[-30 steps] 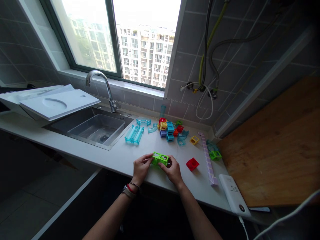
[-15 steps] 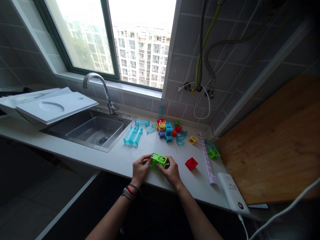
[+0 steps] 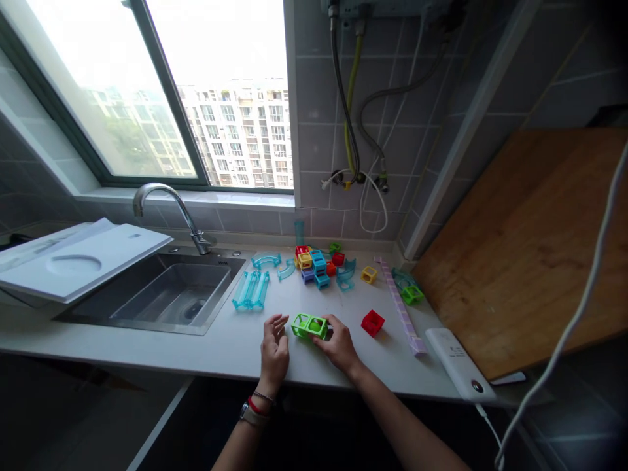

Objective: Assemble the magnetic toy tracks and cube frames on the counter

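Two joined green toy block frames (image 3: 309,325) are gripped at their right end by my right hand (image 3: 338,343), just above the counter's front part. My left hand (image 3: 275,348) is off them to the left, fingers apart and holding nothing. To the right lies a red block (image 3: 373,323). Behind the hands sits a cluster of coloured blocks, with a blue block (image 3: 318,262) and a yellow block (image 3: 305,260) among them. Clear blue straight tracks (image 3: 251,290) and a curved track (image 3: 265,261) lie left of the cluster.
A steel sink (image 3: 171,297) with a tap (image 3: 169,196) is at left, partly covered by a white board (image 3: 83,258). On the right are a lilac strip (image 3: 401,307), a green block (image 3: 412,294), a white power bank (image 3: 461,364) with cable, and a wooden board (image 3: 530,255).
My left hand has let go of the green block frames and opened to their left. My right hand keeps hold of them. The camera view has shifted right and tilted up.
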